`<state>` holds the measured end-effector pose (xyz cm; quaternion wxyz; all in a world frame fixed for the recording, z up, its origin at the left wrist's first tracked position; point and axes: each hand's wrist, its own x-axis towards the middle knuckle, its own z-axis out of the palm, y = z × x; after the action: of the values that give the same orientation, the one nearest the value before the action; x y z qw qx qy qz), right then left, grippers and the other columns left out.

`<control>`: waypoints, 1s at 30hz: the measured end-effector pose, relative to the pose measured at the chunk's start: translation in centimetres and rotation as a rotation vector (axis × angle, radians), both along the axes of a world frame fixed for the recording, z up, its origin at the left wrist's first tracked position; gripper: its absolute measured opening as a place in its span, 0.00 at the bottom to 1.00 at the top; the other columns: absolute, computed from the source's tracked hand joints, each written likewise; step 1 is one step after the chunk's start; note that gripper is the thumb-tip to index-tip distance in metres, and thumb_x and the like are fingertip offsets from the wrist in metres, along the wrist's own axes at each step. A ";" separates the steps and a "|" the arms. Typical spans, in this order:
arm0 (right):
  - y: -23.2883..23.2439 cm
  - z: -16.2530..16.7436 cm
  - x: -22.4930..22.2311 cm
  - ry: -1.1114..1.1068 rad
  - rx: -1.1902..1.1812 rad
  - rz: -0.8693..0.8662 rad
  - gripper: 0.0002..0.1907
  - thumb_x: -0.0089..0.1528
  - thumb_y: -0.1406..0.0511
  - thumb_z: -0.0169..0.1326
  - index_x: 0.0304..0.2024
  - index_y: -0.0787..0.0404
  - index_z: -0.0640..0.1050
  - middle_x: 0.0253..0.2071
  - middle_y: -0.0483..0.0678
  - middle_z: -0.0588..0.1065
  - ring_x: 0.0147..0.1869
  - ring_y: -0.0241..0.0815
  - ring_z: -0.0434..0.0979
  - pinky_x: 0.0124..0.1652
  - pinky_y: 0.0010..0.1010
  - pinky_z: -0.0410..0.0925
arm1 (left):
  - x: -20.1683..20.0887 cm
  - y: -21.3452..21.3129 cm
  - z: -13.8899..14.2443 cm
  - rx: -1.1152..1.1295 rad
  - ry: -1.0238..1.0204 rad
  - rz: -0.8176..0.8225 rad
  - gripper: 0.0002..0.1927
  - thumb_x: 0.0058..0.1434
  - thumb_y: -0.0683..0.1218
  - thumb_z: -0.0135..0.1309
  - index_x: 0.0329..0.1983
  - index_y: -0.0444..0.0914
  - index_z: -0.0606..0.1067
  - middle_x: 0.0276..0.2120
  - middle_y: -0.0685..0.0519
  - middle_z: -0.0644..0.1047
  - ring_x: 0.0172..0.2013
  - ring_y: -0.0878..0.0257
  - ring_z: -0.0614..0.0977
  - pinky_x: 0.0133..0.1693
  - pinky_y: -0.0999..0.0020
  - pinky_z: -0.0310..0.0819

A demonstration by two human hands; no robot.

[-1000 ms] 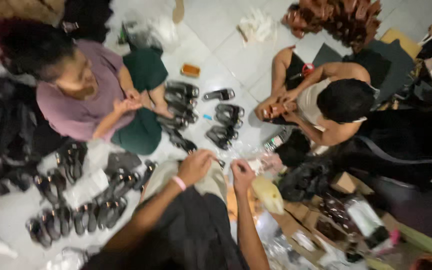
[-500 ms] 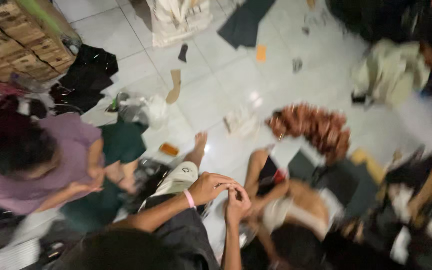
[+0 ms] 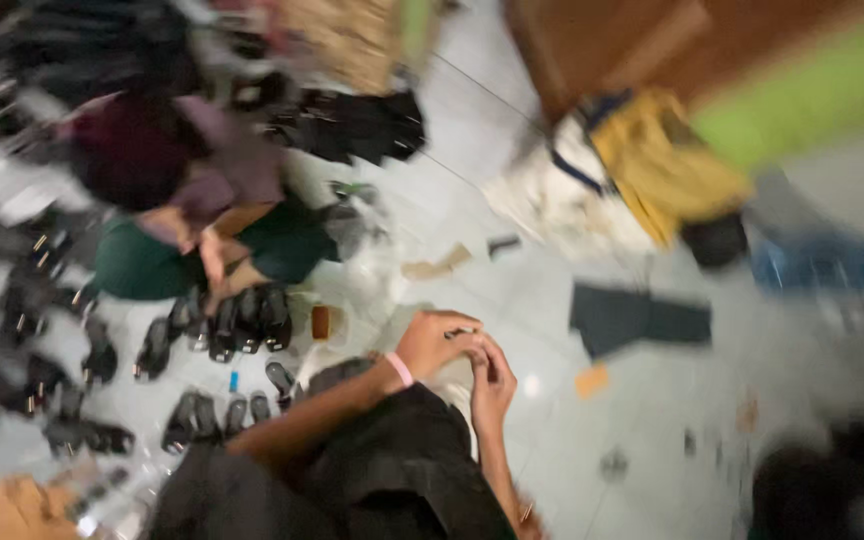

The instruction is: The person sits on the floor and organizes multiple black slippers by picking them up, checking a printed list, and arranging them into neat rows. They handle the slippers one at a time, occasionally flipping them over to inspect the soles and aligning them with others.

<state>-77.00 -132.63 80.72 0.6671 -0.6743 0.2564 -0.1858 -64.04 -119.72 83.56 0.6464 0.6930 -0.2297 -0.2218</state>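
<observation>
My left hand [image 3: 434, 343], with a pink band at the wrist, and my right hand [image 3: 492, 382] meet in front of me above my black-clad lap [image 3: 402, 470]. The left fingers pinch a small dark piece [image 3: 458, 332]; the blur hides what it is. My right hand curls against the left, its fingertips touching it. A pale object [image 3: 449, 384] shows just beneath both hands, half hidden by them.
Another person in a purple top [image 3: 202, 170] and green trousers sits on the white tiled floor [image 3: 512, 300] at left, with black shoes [image 3: 237, 322] in rows. A small orange box [image 3: 320, 322], a dark cloth [image 3: 637, 318] and a yellow-white heap [image 3: 632, 170] lie around.
The view has swung sharply, away from the people on the right. My hands have stayed together in front of me and closed in on each other.
</observation>
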 end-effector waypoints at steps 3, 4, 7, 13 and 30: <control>-4.0 -0.2 5.7 -0.004 0.032 0.488 0.18 0.67 0.73 0.50 0.61 0.69 0.74 0.62 0.53 0.73 0.61 0.41 0.78 0.56 0.30 0.73 | 1.2 -1.1 -2.4 0.221 -0.206 0.386 0.11 0.60 0.41 0.57 0.45 0.35 0.82 0.41 0.43 0.84 0.40 0.53 0.87 0.44 0.63 0.80; -5.3 -0.4 7.3 0.029 0.020 0.669 0.21 0.66 0.73 0.50 0.63 0.69 0.73 0.65 0.53 0.70 0.62 0.42 0.76 0.56 0.31 0.72 | -0.1 -1.5 -3.1 0.168 -0.058 0.497 0.10 0.60 0.41 0.57 0.44 0.35 0.82 0.39 0.44 0.84 0.38 0.53 0.87 0.41 0.63 0.81; -9.5 -0.1 10.5 0.145 -0.162 1.163 0.26 0.64 0.74 0.52 0.66 0.67 0.71 0.68 0.53 0.69 0.66 0.43 0.73 0.56 0.33 0.70 | -4.0 -3.9 -5.1 0.019 0.118 0.857 0.08 0.59 0.41 0.57 0.41 0.36 0.81 0.34 0.45 0.84 0.34 0.52 0.87 0.37 0.63 0.81; -9.6 0.0 13.9 0.323 -0.027 1.803 0.27 0.63 0.73 0.55 0.66 0.66 0.72 0.71 0.54 0.67 0.74 0.46 0.65 0.66 0.32 0.61 | -11.7 -8.0 -4.3 0.457 -0.210 1.394 0.06 0.63 0.41 0.50 0.37 0.39 0.78 0.35 0.46 0.81 0.36 0.45 0.83 0.37 0.53 0.77; 2.1 -7.1 9.9 0.377 -0.204 2.378 0.25 0.60 0.72 0.53 0.62 0.62 0.77 0.66 0.52 0.72 0.69 0.45 0.69 0.64 0.30 0.61 | -19.1 -7.6 -9.4 0.565 0.552 1.905 0.14 0.60 0.42 0.52 0.49 0.39 0.67 0.45 0.43 0.73 0.33 0.39 0.80 0.34 0.44 0.73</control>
<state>-67.07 -130.53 73.57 0.3170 -0.5548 -0.4468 0.6261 -83.15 -127.36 74.20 0.3979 0.6392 0.6316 0.1850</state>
